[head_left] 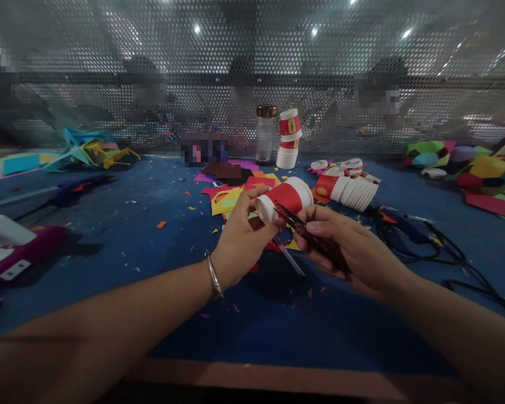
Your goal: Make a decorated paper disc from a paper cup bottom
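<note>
My left hand (240,235) is closed around a red and white paper cup (287,198), held on its side above the blue table. A metal bangle sits on that wrist. My right hand (340,247) grips a pair of scissors (299,227), whose blades meet the cup's white bottom edge. Beneath both hands lie coloured paper sheets (229,199) and small cuttings.
A stack of paper cups (350,191) lies on its side to the right; another stack (289,140) and a clear jar (265,134) stand by the perforated metal screen. Glue guns (73,188) with black cables (446,252) flank me. Folded paper piles (475,168) sit far right and far left.
</note>
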`<state>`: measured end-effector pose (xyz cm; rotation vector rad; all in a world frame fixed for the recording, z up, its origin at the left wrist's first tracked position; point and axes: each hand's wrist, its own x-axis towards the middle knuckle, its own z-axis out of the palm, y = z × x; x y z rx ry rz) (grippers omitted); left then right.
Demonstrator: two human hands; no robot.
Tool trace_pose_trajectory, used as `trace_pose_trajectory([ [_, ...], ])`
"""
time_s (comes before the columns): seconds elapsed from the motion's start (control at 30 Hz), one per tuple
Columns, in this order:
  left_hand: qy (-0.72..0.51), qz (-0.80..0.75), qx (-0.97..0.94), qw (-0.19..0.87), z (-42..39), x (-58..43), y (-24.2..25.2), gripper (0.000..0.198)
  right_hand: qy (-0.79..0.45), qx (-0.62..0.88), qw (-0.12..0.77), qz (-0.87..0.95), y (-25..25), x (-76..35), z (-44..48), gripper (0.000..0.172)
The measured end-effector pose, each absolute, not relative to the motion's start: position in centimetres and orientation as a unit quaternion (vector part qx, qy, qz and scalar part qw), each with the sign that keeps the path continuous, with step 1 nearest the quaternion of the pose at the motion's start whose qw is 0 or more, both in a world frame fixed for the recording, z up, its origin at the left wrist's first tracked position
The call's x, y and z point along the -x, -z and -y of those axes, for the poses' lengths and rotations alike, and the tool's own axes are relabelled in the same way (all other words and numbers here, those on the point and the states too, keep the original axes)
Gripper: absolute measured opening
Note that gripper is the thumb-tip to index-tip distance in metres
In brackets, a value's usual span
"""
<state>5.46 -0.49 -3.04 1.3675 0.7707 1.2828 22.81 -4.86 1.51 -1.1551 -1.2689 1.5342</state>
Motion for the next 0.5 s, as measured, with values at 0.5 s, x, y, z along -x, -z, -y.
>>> trace_pose_trajectory([
  [0.5,-0.541,-0.329,-0.518,0.575,0.86,-5.71,2.65,0.05,-0.628,0.44,0.434,0.472,-1.25,-22.67,4.69,0.028],
])
